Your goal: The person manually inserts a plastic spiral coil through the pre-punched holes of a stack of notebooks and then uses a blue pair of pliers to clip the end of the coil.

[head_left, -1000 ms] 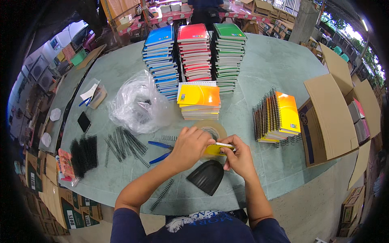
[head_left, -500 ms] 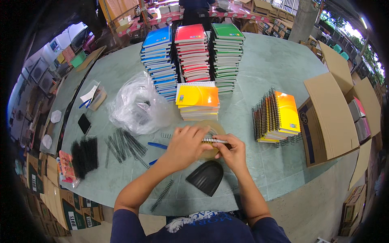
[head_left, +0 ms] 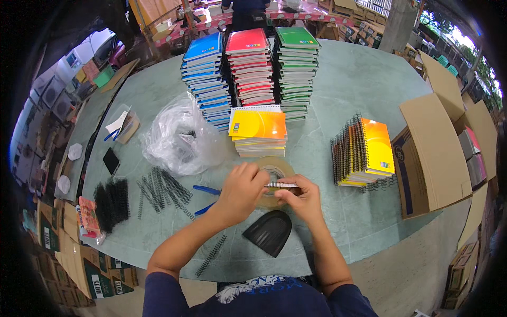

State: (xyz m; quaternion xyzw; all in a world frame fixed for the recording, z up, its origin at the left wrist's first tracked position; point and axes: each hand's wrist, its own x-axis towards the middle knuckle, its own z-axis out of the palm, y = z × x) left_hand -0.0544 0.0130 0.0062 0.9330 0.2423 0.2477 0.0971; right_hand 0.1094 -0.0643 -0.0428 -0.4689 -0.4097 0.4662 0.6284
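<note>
The left hand [head_left: 238, 194] and right hand [head_left: 303, 197] — half-curled — grip a notebook [head_left: 281, 185].

A workshop: notebook stacks [head_left: 248, 68] toward the surface's [head_left: 364, 79] far edge, coils [head_left: 112, 203] by its left, a cardboard box [head_left: 435, 153] at its right.

We see only a thin edge of the small notebook [head_left: 280, 185] between the left hand [head_left: 239, 189] and the right hand [head_left: 302, 199], which hide the rest. The left hand also covers the head of the blue-handled tool [head_left: 206, 189], and we cannot make out all the contents of the plastic bag [head_left: 177, 142]. The top edge cuts off a distant person [head_left: 250, 17].
</note>
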